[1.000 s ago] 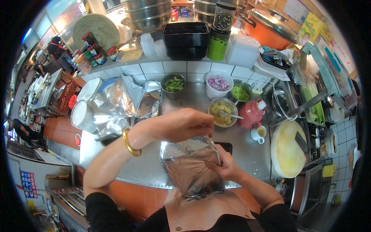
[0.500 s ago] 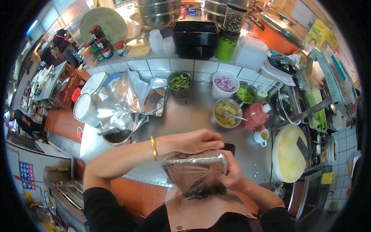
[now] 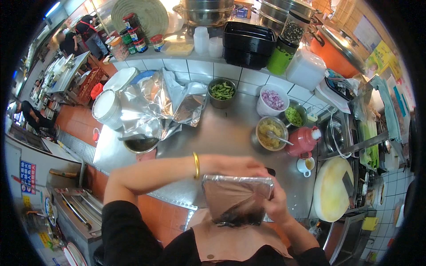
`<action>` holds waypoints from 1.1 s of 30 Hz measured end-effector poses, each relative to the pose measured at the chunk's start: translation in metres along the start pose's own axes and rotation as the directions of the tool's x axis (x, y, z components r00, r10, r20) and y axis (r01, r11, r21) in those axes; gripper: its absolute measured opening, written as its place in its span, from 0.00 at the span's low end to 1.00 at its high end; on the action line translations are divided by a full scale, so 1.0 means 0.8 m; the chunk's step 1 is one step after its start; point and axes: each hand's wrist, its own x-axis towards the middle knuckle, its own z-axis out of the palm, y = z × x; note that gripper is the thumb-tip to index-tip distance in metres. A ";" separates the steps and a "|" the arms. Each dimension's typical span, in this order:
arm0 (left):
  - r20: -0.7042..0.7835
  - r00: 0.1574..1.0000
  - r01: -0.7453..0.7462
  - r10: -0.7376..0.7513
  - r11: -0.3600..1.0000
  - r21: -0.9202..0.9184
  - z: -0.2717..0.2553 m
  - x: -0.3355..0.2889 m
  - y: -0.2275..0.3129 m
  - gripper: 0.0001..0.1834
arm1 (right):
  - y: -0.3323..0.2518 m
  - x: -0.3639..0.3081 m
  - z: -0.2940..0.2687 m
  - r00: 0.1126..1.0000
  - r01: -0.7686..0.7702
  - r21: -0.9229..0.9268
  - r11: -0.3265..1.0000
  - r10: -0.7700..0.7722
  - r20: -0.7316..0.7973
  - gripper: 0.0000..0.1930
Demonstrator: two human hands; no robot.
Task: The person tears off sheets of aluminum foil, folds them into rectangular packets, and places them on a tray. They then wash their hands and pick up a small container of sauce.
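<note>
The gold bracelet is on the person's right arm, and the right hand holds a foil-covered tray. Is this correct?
Not quite: the head view shows the gold bracelet on the left arm. The right hand does hold the foil-covered tray.

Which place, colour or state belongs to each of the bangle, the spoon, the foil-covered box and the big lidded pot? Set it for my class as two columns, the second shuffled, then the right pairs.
Column one
1. bangle
2. spoon
3. foil-covered box
4. lidded pot

Column two
A. held by the right hand
B. orange on its side
C. resting in a bowl of yellowish food
D. gold

Right pairs: 1-D, 2-C, 3-A, 4-B
</note>
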 end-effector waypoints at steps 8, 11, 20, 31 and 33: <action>-0.416 0.885 -0.417 0.210 0.754 -0.507 -0.001 -0.073 -0.071 0.35 | 0.041 0.013 -0.024 0.974 -0.111 0.174 0.979 0.142 -0.175 0.25; -0.628 0.767 -0.410 -0.129 0.654 -0.636 0.088 -0.054 -0.122 0.29 | 0.062 0.026 -0.026 0.974 -0.136 0.121 0.983 0.155 -0.166 0.21; -0.669 0.581 -0.523 -0.464 0.416 -0.744 0.120 -0.056 -0.187 0.28 | 0.110 0.083 0.020 0.942 -0.314 0.215 0.925 0.331 -0.047 0.15; -0.976 0.093 0.173 -0.199 0.968 -0.181 0.001 -0.128 -0.375 0.23 | 0.246 0.250 0.175 0.810 -0.493 0.330 0.805 0.563 -0.162 0.03; -0.962 0.162 0.287 -0.220 0.943 -0.168 0.000 -0.137 -0.390 0.20 | 0.273 0.258 0.198 0.844 -0.438 0.352 0.827 0.513 -0.155 0.03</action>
